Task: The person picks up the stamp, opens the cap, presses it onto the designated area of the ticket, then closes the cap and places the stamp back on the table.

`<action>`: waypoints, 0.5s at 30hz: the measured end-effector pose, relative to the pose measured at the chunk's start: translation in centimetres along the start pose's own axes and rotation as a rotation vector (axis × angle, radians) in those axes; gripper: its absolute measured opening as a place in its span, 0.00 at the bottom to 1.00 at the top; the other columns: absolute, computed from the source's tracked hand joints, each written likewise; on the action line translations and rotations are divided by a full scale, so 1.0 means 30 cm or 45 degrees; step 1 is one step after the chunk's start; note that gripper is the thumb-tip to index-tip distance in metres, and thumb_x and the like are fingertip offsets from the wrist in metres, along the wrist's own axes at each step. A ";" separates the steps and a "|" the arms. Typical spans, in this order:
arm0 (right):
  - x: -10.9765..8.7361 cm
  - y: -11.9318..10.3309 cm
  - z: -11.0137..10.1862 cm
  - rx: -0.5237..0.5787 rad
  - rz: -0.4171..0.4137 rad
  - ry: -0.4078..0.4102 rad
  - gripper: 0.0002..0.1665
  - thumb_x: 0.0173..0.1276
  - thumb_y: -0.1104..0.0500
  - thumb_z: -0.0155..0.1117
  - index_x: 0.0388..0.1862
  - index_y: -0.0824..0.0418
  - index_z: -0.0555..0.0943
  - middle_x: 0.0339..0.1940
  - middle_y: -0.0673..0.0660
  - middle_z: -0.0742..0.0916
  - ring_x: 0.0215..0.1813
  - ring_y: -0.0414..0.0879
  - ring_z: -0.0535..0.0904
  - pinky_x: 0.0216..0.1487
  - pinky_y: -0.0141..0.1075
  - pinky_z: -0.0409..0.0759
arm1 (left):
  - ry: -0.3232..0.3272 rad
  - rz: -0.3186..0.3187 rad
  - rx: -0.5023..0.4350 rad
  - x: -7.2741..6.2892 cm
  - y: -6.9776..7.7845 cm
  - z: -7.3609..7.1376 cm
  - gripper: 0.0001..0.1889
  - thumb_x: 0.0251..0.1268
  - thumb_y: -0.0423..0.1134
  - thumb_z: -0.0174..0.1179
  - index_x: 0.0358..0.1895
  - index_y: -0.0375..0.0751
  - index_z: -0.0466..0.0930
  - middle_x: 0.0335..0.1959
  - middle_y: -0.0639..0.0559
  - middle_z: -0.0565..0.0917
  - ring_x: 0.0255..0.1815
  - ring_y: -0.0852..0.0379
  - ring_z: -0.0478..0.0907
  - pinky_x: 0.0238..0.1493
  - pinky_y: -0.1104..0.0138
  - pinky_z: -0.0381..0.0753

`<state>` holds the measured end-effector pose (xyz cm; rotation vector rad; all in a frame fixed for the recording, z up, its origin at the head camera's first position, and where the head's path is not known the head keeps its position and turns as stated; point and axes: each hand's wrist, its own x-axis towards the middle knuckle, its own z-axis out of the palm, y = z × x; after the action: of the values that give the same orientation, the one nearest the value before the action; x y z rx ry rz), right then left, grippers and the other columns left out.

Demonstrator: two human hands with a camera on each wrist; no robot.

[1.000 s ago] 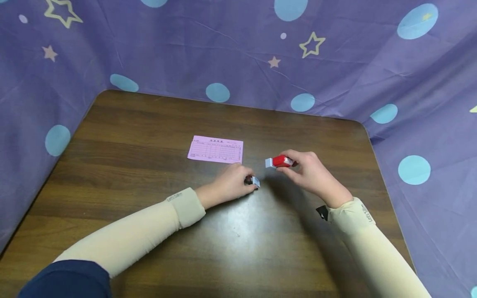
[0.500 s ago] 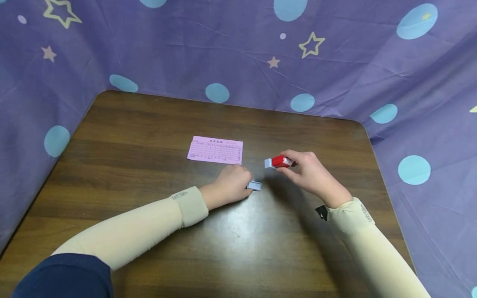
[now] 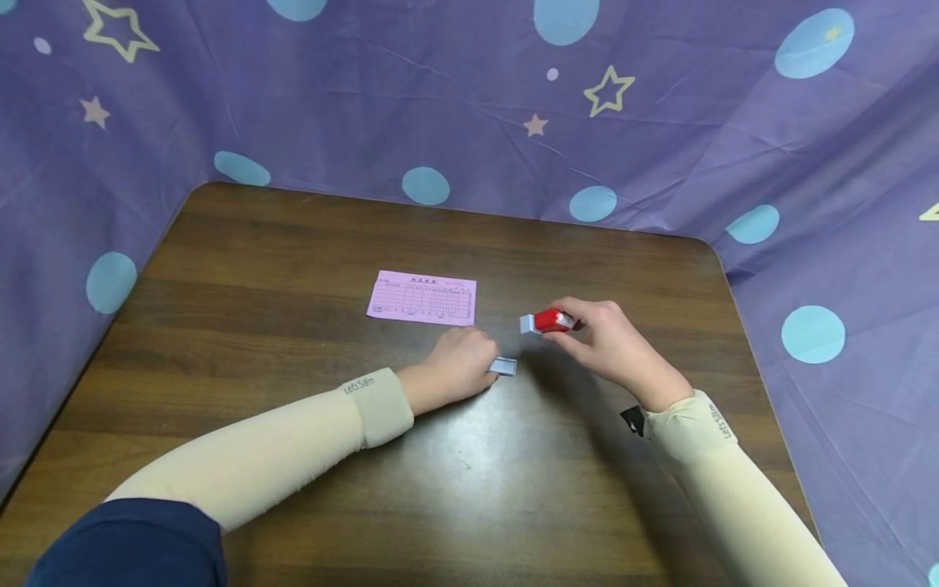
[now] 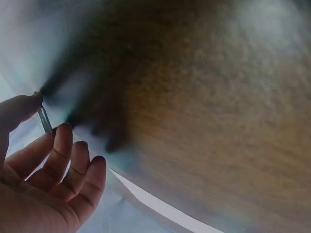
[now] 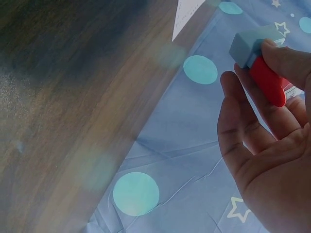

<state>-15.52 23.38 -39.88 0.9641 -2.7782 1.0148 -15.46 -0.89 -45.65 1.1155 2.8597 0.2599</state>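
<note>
In the head view my left hand (image 3: 458, 360) pinches a small pale grey-blue rectangular cap (image 3: 503, 366) low over the table, its hollow side facing up. The left wrist view shows this cap (image 4: 44, 120) edge-on between thumb and fingertips; whether it touches the wood I cannot tell. To the right, my right hand (image 3: 612, 342) holds a red stamp (image 3: 553, 319) with a grey-blue block at its end, tilted sideways and pointing left. Thumb and fingers grip the stamp (image 5: 267, 80) in the right wrist view. Beyond my left hand lies a pink printed slip (image 3: 423, 298), apart from both hands.
The brown wooden table (image 3: 293, 236) has rounded far corners. A purple curtain (image 3: 469, 106) with stars and blue dots hangs around its back and sides. A shadow falls below my right forearm.
My left hand has turned the cap so its hollow side shows upward, and has shifted slightly right. My right hand keeps the stamp in nearly the same place.
</note>
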 end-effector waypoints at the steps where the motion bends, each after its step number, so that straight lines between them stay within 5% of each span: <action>1: 0.002 -0.001 0.001 0.002 -0.001 0.001 0.18 0.60 0.66 0.79 0.48 0.61 0.84 0.37 0.51 0.88 0.36 0.42 0.83 0.39 0.42 0.85 | 0.007 0.002 0.002 -0.001 -0.001 0.000 0.16 0.57 0.44 0.72 0.18 0.46 0.76 0.23 0.51 0.81 0.27 0.48 0.81 0.29 0.53 0.80; 15: -0.004 0.001 0.007 0.003 -0.013 0.020 0.16 0.60 0.66 0.79 0.46 0.60 0.84 0.35 0.48 0.87 0.34 0.40 0.82 0.37 0.43 0.85 | 0.017 0.025 0.022 0.000 0.008 0.016 0.15 0.59 0.43 0.71 0.19 0.47 0.77 0.25 0.51 0.82 0.29 0.48 0.82 0.29 0.53 0.80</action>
<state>-15.42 23.33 -40.09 0.9657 -2.7574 1.0196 -15.25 -0.64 -46.09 1.1495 2.8696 0.2449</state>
